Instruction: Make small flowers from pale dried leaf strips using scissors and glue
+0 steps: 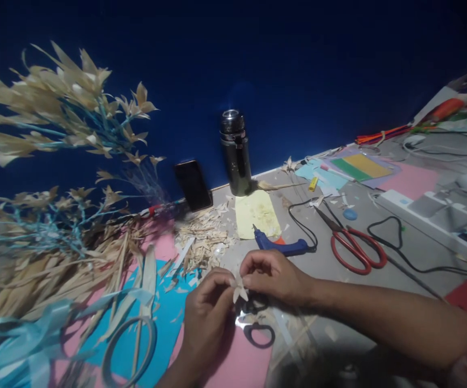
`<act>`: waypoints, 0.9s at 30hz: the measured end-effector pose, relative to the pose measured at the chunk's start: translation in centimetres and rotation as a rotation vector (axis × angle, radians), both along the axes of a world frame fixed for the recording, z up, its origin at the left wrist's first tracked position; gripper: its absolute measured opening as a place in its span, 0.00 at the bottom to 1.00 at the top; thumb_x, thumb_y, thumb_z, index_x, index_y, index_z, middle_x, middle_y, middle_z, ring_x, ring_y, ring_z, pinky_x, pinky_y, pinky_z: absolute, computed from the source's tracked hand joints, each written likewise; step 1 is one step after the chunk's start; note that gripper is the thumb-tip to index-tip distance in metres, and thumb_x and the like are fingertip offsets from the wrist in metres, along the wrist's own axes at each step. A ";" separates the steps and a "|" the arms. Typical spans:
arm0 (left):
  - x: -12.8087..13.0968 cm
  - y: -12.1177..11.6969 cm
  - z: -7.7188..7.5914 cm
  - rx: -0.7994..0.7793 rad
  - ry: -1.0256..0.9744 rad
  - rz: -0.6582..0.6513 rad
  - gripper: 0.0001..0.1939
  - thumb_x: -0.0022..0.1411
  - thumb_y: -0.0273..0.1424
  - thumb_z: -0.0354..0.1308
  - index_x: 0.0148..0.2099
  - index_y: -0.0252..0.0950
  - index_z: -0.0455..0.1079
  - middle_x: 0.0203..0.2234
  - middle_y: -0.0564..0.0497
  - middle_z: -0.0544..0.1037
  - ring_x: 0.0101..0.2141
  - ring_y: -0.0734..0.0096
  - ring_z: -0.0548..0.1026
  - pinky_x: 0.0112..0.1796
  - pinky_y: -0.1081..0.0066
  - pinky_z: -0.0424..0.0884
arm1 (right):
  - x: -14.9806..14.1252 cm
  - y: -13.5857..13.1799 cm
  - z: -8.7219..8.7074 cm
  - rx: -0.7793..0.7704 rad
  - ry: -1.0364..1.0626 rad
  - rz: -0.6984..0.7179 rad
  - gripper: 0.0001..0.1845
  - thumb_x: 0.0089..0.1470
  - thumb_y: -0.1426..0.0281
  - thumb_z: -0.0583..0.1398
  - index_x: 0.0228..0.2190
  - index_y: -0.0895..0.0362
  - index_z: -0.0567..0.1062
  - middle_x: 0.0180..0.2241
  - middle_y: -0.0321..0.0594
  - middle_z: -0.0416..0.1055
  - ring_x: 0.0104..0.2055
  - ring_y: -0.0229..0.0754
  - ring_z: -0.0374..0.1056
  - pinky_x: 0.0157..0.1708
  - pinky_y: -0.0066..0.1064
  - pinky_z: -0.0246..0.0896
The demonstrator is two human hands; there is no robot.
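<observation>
A small cream flower with pointed petals (pixel 240 292) is held between both hands at the middle front. My left hand (pixel 213 302) pinches it from the left, thumb and fingers closed on its edge. From the other side my right hand (pixel 276 275) closes its thumb and fingertips on the same flower. Just below lie black-handled scissors (pixel 259 335), partly hidden by the hands. A blue glue gun (pixel 284 247) rests beyond my right hand, its nozzle over a stained yellow paper (pixel 257 213). Red-handled scissors (pixel 356 250) lie further right.
Branches with cream flowers (pixel 91 102) stand at the left, above dried husks (pixel 47 280) and a tape roll (pixel 107 350). A dark flask (pixel 236 159) and a phone (pixel 193 185) stand by the blue wall. A black cord (pixel 398 253) runs toward a white power strip (pixel 427 221).
</observation>
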State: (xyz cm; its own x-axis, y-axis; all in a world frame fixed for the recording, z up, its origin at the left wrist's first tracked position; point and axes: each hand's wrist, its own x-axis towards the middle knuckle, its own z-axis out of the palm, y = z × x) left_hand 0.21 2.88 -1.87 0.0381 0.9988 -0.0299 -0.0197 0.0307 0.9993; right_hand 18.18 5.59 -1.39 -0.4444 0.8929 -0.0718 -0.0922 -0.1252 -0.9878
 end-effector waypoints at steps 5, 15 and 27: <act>-0.4 -0.1 -0.3 0.072 0.133 -0.017 0.07 0.58 0.32 0.65 0.28 0.37 0.76 0.27 0.49 0.75 0.28 0.67 0.73 0.24 0.73 0.66 | -0.1 0.1 0.3 0.004 -0.081 -0.026 0.16 0.48 0.60 0.69 0.28 0.59 0.74 0.21 0.31 0.65 0.23 0.33 0.56 0.22 0.25 0.49; 0.0 0.0 0.3 -0.179 -0.249 0.100 0.16 0.52 0.36 0.73 0.40 0.38 0.73 0.25 0.54 0.77 0.21 0.75 0.69 0.22 0.75 0.66 | 0.1 1.2 -0.6 -0.253 0.279 -0.043 0.10 0.43 0.68 0.68 0.24 0.59 0.72 0.18 0.31 0.68 0.17 0.29 0.54 0.18 0.22 0.44; -1.7 0.9 1.4 0.045 0.030 0.256 0.10 0.56 0.38 0.69 0.34 0.40 0.73 0.23 0.54 0.75 0.26 0.69 0.73 0.27 0.72 0.71 | 1.1 1.7 -1.2 -0.252 0.584 0.175 0.15 0.41 0.65 0.73 0.27 0.60 0.77 0.21 0.34 0.71 0.16 0.28 0.53 0.18 0.23 0.49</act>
